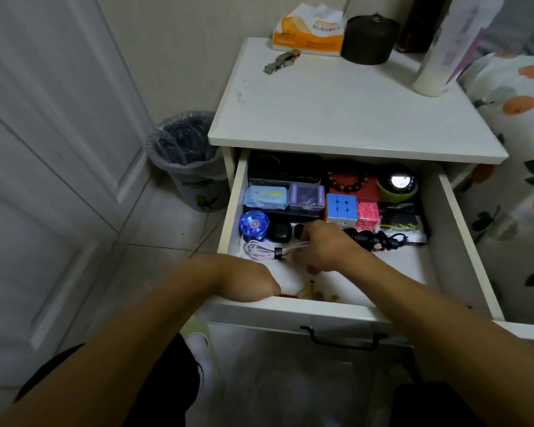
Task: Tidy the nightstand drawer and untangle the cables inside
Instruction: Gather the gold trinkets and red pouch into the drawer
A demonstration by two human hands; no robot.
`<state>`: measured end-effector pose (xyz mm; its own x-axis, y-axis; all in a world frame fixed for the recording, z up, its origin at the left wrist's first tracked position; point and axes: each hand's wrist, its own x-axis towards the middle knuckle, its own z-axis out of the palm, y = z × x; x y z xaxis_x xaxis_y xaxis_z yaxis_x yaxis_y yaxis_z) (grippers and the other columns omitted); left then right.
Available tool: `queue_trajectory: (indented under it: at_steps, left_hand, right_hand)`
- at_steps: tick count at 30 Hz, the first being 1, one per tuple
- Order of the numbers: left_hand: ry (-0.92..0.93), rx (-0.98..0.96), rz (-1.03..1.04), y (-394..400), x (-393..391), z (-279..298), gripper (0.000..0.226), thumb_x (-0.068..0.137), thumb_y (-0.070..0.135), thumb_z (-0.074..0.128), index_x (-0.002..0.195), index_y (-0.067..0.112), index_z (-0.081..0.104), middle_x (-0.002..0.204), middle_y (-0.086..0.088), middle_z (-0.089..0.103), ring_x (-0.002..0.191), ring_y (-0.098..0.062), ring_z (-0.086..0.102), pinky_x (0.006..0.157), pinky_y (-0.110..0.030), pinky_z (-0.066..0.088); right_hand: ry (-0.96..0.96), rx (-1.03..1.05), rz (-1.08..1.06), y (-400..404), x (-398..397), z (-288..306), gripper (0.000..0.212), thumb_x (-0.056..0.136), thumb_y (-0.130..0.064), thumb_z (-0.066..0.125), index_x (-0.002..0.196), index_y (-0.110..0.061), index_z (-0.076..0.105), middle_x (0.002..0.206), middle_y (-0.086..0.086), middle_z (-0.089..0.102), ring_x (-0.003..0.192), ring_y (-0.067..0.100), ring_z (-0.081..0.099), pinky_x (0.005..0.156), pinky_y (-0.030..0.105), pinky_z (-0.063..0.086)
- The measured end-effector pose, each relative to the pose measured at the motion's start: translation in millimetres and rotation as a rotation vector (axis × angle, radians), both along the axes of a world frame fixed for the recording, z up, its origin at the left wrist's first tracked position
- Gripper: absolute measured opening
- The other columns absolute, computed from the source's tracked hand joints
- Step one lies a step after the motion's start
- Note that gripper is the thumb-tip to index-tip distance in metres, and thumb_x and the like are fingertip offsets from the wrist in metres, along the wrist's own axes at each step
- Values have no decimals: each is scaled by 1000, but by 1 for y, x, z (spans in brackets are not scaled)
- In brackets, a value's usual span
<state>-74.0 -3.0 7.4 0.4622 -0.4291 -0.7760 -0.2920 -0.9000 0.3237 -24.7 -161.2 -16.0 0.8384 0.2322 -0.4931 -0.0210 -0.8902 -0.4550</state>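
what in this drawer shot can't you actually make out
- Head view: left hand fingers, hidden behind the drawer front.
- Small items at the drawer's front edge: blurred, partly covered.
- White cable far end: under the right hand.
- Tissue pack print: too small.

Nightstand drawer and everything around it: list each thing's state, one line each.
White nightstand drawer: pulled open.
Coiled white cable: bundled, black tie around it, one end at the right hand.
Right hand: inside the drawer, fingers at the cable.
Left hand: curled over the drawer's front edge, fingers hidden.
Blue-faced puzzle cube: blue face uniform.
Grey lined waste bin: open, contents unclear.
Orange tissue pack: opened, tissue protruding.
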Motion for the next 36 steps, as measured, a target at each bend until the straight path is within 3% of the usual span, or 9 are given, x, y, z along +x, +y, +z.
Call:
queue_trajectory:
  at_steps: [5, 9, 14, 17, 19, 23, 25, 31, 36]
  left_hand:
    - [19, -37, 118, 0, -2, 0, 39, 106, 9, 28, 137, 0, 51, 141, -17, 51, 130, -26, 45, 111, -33, 29]
    - [-25, -124, 143, 0, -1, 4, 36, 104, 15, 40, 134, 7, 58, 137, -9, 57, 123, -20, 51, 104, -20, 36]
    - [-4, -249, 267, 3, 2, 9, 29, 98, 19, 53, 124, 20, 66, 117, 5, 65, 105, -7, 56, 99, -19, 41]
    - [-58, -293, 321, 5, 2, 9, 19, 94, 18, 61, 109, 20, 74, 88, 19, 67, 81, 4, 60, 75, -5, 44]
    - [-158, -322, 368, 5, 5, 11, 12, 94, 19, 62, 101, 20, 73, 79, 23, 61, 73, 1, 60, 66, -5, 42]
    - [-255, -517, 525, -2, 12, 15, 10, 98, 14, 57, 94, 21, 64, 86, 6, 67, 89, -14, 68, 77, -29, 59]
    - [-245, -628, 633, -7, 18, 16, 16, 99, 12, 55, 89, 21, 63, 81, 4, 69, 83, -14, 71, 72, -28, 60]
    - [-60, -807, 1081, -26, 29, 12, 14, 101, 11, 52, 92, 11, 62, 88, -4, 71, 83, -19, 73, 70, -34, 62]
    - [-204, -689, 959, -28, 38, 6, 5, 97, 15, 60, 96, 17, 56, 86, 1, 69, 72, -18, 73, 60, -30, 61]
  right_hand:
    - [-46, 69, -7, -14, -1, 7, 31, 86, -10, 66, 115, -4, 61, 104, 15, 69, 82, 27, 70, 79, 42, 59]
    - [-213, -68, 46, -23, -7, 9, 21, 88, -19, 67, 104, -7, 65, 94, 11, 65, 82, 28, 64, 74, 40, 58]
    - [-39, -12, 205, -36, -23, 13, 10, 88, -24, 70, 97, -20, 68, 103, -1, 66, 92, 17, 63, 82, 30, 53]
    - [32, -41, 249, -44, -27, 10, 20, 90, -25, 67, 110, -21, 66, 114, -2, 63, 101, 16, 61, 89, 31, 53]
    - [16, 23, 211, -49, -25, 10, 19, 92, -21, 65, 111, -21, 67, 115, -2, 65, 101, 15, 61, 89, 29, 51]
    - [61, 264, 53, -56, -22, 16, 31, 91, 2, 50, 104, -21, 66, 105, -5, 67, 94, 13, 62, 77, 23, 50]
    - [120, 387, -6, -60, -20, 21, 40, 86, 10, 44, 104, -19, 65, 102, -6, 68, 93, 13, 64, 75, 23, 52]
    - [74, 487, -127, -78, -15, 23, 11, 84, -8, 67, 85, -19, 67, 72, -10, 62, 69, 6, 56, 66, 21, 43]
    - [111, 675, -435, -85, -14, 20, 16, 89, -14, 69, 95, 1, 66, 77, 7, 72, 67, 13, 69, 71, 33, 58]
